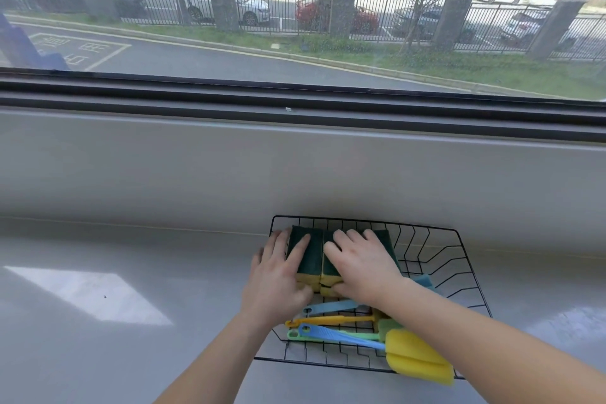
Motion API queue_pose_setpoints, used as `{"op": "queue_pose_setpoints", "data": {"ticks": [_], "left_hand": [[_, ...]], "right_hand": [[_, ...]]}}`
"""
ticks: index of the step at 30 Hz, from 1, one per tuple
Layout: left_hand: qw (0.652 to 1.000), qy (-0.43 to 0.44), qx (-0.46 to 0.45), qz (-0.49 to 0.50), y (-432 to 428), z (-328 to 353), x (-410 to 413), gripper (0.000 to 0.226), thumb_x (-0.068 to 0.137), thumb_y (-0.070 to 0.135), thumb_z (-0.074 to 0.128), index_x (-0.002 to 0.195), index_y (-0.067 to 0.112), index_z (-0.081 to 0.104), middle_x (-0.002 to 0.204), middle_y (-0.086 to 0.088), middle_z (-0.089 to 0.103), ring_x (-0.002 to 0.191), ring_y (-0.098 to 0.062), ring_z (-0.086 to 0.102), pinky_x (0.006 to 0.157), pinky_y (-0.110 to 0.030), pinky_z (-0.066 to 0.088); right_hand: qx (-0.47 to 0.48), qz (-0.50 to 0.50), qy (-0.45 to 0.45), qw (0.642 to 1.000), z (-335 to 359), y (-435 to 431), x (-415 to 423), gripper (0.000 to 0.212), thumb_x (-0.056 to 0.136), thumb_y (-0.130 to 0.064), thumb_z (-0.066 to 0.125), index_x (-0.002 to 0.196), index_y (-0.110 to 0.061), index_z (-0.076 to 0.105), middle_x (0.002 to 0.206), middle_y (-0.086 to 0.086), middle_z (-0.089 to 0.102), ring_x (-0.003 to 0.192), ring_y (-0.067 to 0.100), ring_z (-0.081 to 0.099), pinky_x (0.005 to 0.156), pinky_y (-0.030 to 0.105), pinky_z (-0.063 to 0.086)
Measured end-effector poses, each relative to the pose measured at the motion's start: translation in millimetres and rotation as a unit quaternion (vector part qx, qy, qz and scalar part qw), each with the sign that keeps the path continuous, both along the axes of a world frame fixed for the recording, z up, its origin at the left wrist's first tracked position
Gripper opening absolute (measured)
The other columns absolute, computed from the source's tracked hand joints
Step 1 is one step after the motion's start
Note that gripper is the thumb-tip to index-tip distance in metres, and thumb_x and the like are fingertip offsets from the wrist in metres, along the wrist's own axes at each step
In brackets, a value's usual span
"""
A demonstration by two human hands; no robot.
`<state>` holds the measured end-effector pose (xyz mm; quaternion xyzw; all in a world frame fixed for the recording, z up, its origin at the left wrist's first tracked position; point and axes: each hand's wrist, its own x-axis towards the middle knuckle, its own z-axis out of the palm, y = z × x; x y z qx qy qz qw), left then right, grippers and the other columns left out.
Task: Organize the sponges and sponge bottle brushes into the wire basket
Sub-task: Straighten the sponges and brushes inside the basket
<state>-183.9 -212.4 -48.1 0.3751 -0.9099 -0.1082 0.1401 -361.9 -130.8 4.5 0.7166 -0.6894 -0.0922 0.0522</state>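
Observation:
A black wire basket (436, 239) sits on the grey counter against the wall. In its far left part lie yellow sponges with dark green scrub tops (311, 256), side by side. My left hand (278, 275) presses on the left sponge, fingers over its top and thumb at its near end. My right hand (360, 264) grips the right sponge the same way. Several sponge bottle brushes lie in the basket's near part: a light blue handle (331, 307), a yellow handle (331, 321), a green handle (328, 336), and a blue-handled brush with a yellow foam head (419, 358) overhanging the front rim.
The grey counter (114, 305) stretches left of the basket with a bright patch of sunlight on it. A grey wall and a dark window sill (295, 102) rise behind. A blue foam piece (424, 280) shows behind my right wrist.

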Motion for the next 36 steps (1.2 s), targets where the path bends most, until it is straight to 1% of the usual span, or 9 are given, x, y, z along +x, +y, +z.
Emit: {"op": "queue_pose_setpoints", "data": {"ticks": [4,9,15,19,23,26,29,32,36], "left_hand": [[1.000,-0.009,0.006,-0.014,-3.2,-2.0,1.7,0.091,0.067,0.044,0.056,0.150,0.037,0.020,0.159,-0.001,0.019,0.148,-0.026,0.009,0.113,-0.045,0.026],[0.999,-0.038,0.008,-0.008,-2.6,-1.4,-2.6,0.090,0.067,0.050,0.059,0.148,0.037,0.021,0.158,-0.001,0.023,0.147,-0.026,0.012,0.109,-0.044,0.032],[0.999,-0.044,0.008,-0.002,-7.2,-3.9,-2.4,0.086,0.073,0.045,0.066,0.147,0.039,0.024,0.156,-0.001,0.029,0.146,-0.026,0.017,0.107,-0.044,0.036],[0.998,-0.056,-0.005,-0.006,-5.5,-4.5,-2.9,0.084,0.075,0.044,0.066,0.147,0.040,0.022,0.156,0.000,0.027,0.146,-0.027,0.017,0.107,-0.045,0.035],[0.998,-0.063,-0.005,-0.002,-3.9,-4.0,-4.4,0.088,0.077,0.042,0.066,0.149,0.039,0.016,0.159,-0.003,0.021,0.146,-0.030,0.014,0.109,-0.045,0.033],[0.998,-0.067,-0.001,-0.007,-5.0,-0.3,-5.5,0.092,0.077,0.047,0.068,0.150,0.038,0.013,0.160,-0.003,0.017,0.146,-0.029,0.016,0.109,-0.044,0.035],[0.998,-0.062,-0.005,-0.004,-6.9,5.6,-4.0,0.098,0.073,0.050,0.070,0.150,0.038,0.011,0.158,-0.003,0.018,0.143,-0.028,0.019,0.107,-0.044,0.036],[0.998,-0.056,-0.010,0.003,-7.5,8.0,-1.1,0.097,0.072,0.052,0.070,0.149,0.038,0.012,0.156,-0.003,0.021,0.141,-0.028,0.020,0.106,-0.044,0.036],[0.998,-0.054,-0.010,-0.006,-2.6,6.9,-1.0,0.088,0.076,0.052,0.068,0.148,0.041,0.017,0.157,-0.002,0.023,0.143,-0.027,0.017,0.107,-0.044,0.034]], "right_hand": [[-0.011,0.003,-0.004,1.000,2.4,4.3,-0.2,0.070,0.060,-0.055,0.080,0.110,-0.016,0.050,0.112,0.009,0.057,0.099,0.030,0.054,0.079,0.046,0.045],[0.008,0.018,0.023,1.000,-2.9,1.9,4.7,0.069,0.059,-0.045,0.083,0.111,-0.012,0.053,0.109,0.011,0.057,0.094,0.031,0.055,0.075,0.045,0.045],[-0.023,0.028,0.043,0.998,-6.7,-3.2,3.3,0.047,0.063,-0.023,0.076,0.103,-0.011,0.055,0.098,0.011,0.060,0.082,0.031,0.056,0.068,0.043,0.045],[-0.026,0.027,0.044,0.998,-13.8,-0.7,2.7,0.047,0.063,-0.019,0.077,0.104,-0.012,0.056,0.097,0.011,0.060,0.080,0.031,0.057,0.067,0.043,0.045],[-0.011,0.006,0.026,1.000,-12.2,-2.8,5.0,0.054,0.063,-0.024,0.080,0.109,-0.012,0.055,0.104,0.012,0.060,0.087,0.031,0.057,0.070,0.045,0.046],[-0.001,-0.005,0.005,1.000,-10.2,-1.7,3.2,0.059,0.066,-0.031,0.079,0.115,-0.013,0.051,0.113,0.012,0.058,0.097,0.032,0.055,0.077,0.045,0.046],[-0.015,-0.014,-0.023,1.000,-4.6,0.5,-1.4,0.070,0.063,-0.048,0.081,0.116,-0.015,0.049,0.116,0.009,0.056,0.103,0.030,0.054,0.082,0.045,0.047],[-0.036,-0.033,-0.075,0.996,2.1,5.9,-7.4,0.074,0.062,-0.065,0.075,0.117,-0.021,0.049,0.114,0.003,0.054,0.104,0.025,0.050,0.083,0.040,0.047],[-0.028,-0.045,-0.096,0.994,4.6,16.7,-8.9,0.068,0.073,-0.063,0.069,0.128,-0.027,0.051,0.123,0.001,0.050,0.110,0.023,0.045,0.089,0.039,0.044]]}}
